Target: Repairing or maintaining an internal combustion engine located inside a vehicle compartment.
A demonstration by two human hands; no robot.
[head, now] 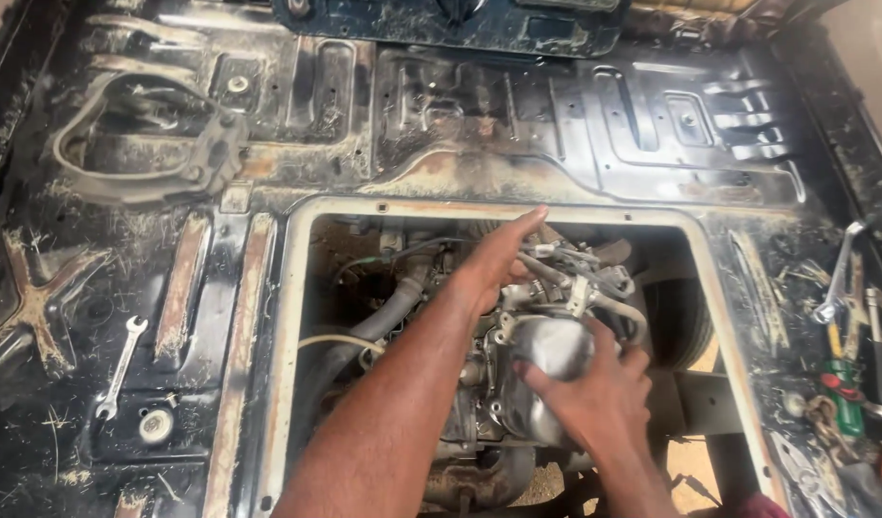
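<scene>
Engine [517, 384] sits in rectangular floor opening [297, 288] of dirty metal floor pan [517, 144]. Left hand [498, 264] reaches in, fingers extended together over hoses [594, 288], gripping nothing. Right hand [599, 388] curled on shiny metal cover [546, 345]. Wrench [121, 367] lies left; tools [848, 326] right.

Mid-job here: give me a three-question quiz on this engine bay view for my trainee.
1. True or false: the right hand rests on the shiny metal cover.
2. Where does the open-ended spanner lie? A) on the floor panel left of the opening B) inside the opening C) among the tools at the right edge
3. Fill in: the left hand reaches toward the ____ above the cover.

Key: 1 true; 2 A; 3 hoses
</scene>
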